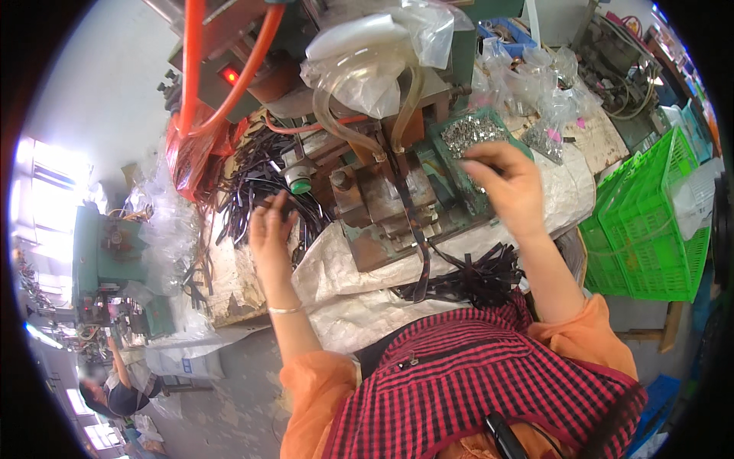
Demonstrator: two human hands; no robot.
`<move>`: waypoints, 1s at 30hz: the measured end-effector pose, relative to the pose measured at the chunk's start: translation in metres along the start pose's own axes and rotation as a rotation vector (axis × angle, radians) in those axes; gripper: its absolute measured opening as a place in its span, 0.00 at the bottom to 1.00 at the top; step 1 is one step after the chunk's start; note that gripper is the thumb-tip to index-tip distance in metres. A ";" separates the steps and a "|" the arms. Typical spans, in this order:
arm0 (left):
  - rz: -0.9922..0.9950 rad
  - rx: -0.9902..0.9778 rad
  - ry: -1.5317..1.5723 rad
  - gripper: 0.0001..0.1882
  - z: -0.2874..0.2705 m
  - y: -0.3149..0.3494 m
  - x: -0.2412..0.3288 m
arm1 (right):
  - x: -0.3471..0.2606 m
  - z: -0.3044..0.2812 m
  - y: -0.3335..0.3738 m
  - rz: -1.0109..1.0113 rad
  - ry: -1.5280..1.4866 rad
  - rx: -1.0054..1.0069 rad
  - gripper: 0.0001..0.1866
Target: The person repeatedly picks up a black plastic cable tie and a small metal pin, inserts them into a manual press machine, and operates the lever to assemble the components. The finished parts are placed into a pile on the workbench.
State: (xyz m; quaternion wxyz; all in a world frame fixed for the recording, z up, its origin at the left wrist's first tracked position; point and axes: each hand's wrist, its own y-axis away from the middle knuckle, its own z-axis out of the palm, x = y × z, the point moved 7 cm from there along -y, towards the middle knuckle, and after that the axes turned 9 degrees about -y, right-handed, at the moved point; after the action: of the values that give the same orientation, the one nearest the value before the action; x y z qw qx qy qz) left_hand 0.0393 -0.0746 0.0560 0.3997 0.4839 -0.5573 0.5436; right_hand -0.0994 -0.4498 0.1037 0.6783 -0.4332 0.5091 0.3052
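My left hand is open, fingers stretched and slightly apart. It is beside a round green push button and a heap of thin black straps. My right hand hovers over a green tray of small shiny metal pieces. Its fingers curl toward the thumb; whatever they hold, if anything, is too small to make out. Between my hands stands a greasy metal press fixture. A dark strap runs down over its middle. Closer to me lies a bundle of black straps.
Clear hoses and orange hoses hang above the fixture. Plastic bags of parts lie at the back right, near a green crate. A red bag hangs at left. Another person works at the far left.
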 end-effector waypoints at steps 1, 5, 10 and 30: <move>-0.072 0.006 -0.158 0.18 0.000 -0.002 -0.018 | -0.013 0.023 -0.007 -0.068 0.000 -0.046 0.08; -0.353 -0.001 0.004 0.27 0.007 0.032 -0.063 | -0.008 0.070 -0.006 -0.118 0.035 -0.021 0.07; -0.031 0.201 0.001 0.06 0.013 0.038 0.001 | 0.014 0.078 0.001 0.053 -0.344 -0.021 0.14; 1.360 -0.118 -0.479 0.13 0.140 0.116 0.134 | 0.047 -0.044 -0.004 -0.330 0.997 0.105 0.11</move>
State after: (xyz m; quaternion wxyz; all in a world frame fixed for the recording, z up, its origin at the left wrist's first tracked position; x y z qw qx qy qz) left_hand -0.0905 -0.2350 0.1486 -0.1350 0.1135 -0.8357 0.5201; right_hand -0.1007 -0.4923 0.0558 0.4137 -0.5656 0.7095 -0.0745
